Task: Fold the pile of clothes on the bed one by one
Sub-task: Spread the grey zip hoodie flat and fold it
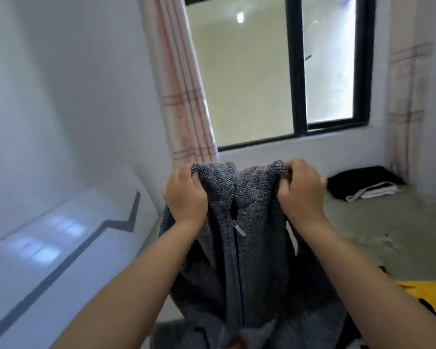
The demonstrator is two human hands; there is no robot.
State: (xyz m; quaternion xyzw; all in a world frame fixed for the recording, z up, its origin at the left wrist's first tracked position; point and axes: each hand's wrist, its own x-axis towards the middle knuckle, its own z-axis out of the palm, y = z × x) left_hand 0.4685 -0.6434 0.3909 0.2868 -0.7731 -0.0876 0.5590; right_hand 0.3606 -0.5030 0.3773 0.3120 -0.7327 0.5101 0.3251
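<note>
Head view: left hand (185, 195) and right hand (301, 188) each clench a shoulder of the grey zip sweater (247, 248). It hangs upright, long axis vertical between them, above the bed (388, 235).

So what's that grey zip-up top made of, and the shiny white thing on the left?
The grey zip-up top, held up by the left hand and right hand, looks like chunky knitted yarn, maybe wool or acrylic: you can see bumpy loops. Its zipper pull glints like metal. The white headboard looks glossy, perhaps lacquered board, since it mirrors the window.
</note>
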